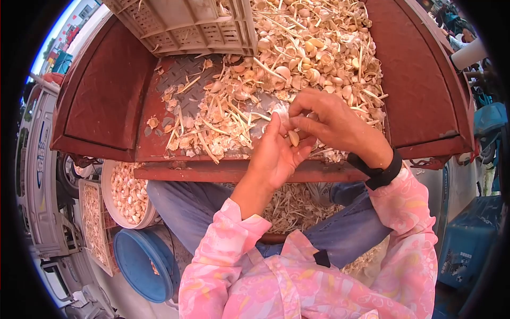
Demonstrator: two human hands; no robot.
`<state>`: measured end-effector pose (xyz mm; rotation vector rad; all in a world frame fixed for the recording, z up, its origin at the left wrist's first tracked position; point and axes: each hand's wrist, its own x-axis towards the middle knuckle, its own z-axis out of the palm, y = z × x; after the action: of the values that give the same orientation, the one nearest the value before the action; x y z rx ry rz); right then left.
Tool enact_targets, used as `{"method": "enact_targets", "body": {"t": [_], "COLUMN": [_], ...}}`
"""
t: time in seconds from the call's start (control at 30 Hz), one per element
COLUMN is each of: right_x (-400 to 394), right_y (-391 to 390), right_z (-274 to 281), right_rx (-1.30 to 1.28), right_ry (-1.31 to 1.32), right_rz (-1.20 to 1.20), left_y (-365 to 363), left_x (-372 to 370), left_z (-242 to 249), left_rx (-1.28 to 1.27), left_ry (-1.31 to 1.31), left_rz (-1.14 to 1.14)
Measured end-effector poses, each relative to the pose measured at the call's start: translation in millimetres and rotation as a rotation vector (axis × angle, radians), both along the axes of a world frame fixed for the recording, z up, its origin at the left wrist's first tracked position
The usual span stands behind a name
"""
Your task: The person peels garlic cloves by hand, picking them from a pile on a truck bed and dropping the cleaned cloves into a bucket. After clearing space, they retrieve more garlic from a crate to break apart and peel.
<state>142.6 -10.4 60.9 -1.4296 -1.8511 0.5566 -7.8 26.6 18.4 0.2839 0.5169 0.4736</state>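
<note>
Two bare hands meeting over a garlic-strewn red metal bed (207, 166).
The left hand (277, 157) is closed in a light grip on a white, papery-skinned garlic piece (281, 111), which lies at its thumb tip; a small tan garlic clove (294, 139) rests against the same hand's fingers, just below the right hand (332, 121). The right grip is closed — thumb and forefinger drawn together beside the papery piece — though what it pinches cannot be told. Beyond them spreads a heap of loose cloves, dry skins and pale stalks (324, 58), with an off-white slatted plastic crate (194, 26) at upper left.
</note>
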Motion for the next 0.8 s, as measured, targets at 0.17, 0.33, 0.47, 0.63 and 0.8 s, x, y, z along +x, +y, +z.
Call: {"method": "enact_targets", "body": {"t": [0.17,0.33,0.47,0.63,0.8], "right_x": [0.0,28.3,30.6,37.8,34.8], "right_y": [-11.4,-8.9,-0.1,1.0,-6.2], "right_z": [-7.9,-34.9,-45.5,-42.1,-38.2], "right_rx": [-0.055,0.008,0.009,-0.165,-0.046], "right_ry": [0.136,-0.406,-0.476,-0.027,-0.208], "right_rz": [-0.151,-0.077,-0.097,-0.324,-0.233], "left_y": [8.8,9.8,5.6,-74.0,-73.2], "left_x": [-36.3,-164.9,-362.7,-545.6,-501.6], "left_z": [-24.5,27.2,12.4,-75.8,-67.4], "left_rx": [-0.327,-0.069,0.4,0.358,0.772], "left_ry": [-0.213,-0.198,0.345,1.632,1.988], "left_rz": [-0.005,0.293,0.8,0.88,0.897]}}
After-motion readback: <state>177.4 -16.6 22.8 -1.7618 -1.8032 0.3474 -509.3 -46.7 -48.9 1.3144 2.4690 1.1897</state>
